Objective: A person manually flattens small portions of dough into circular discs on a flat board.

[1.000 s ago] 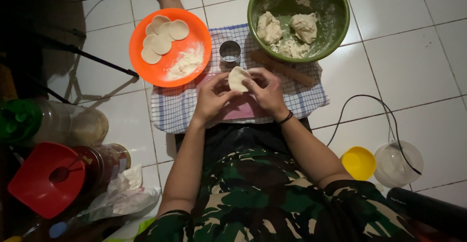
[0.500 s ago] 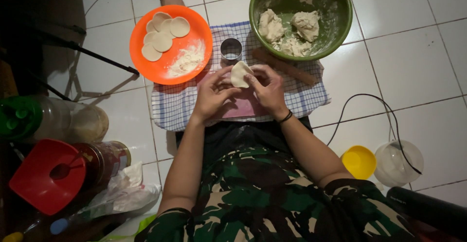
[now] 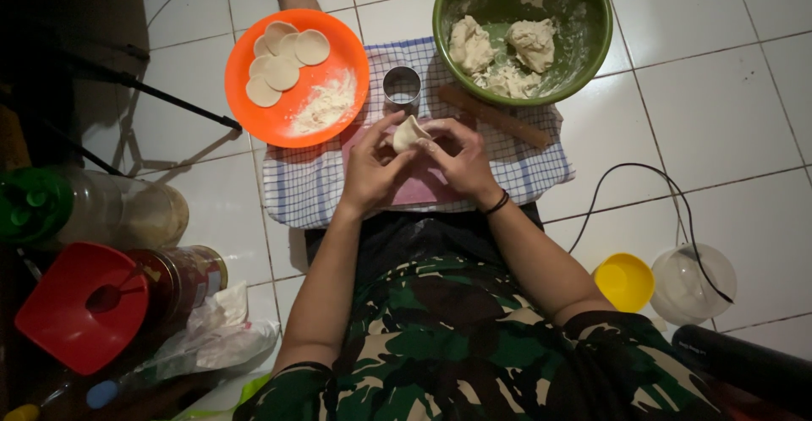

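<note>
White tiled floor [image 3: 694, 125], checked cloth [image 3: 313, 188] spread on it. Folded dough piece [image 3: 408, 133] pinched between left hand [image 3: 376, 167] and right hand [image 3: 457, 155], fingers of both closed on it, held above cloth. Orange plate [image 3: 254, 117] with dough rounds [image 3: 283, 53], metal cutter [image 3: 402, 85], green bowl [image 3: 592, 45] seen behind.

dough round [image 3: 409, 133] now folded between hands

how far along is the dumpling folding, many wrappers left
Done: no finished dumplings show anywhere in view. In hand: the left hand and right hand pinch one folded dough piece over the checked cloth. Left: about five round wrappers on the orange plate, plus uncut dough lumps in the green bowl.
</note>
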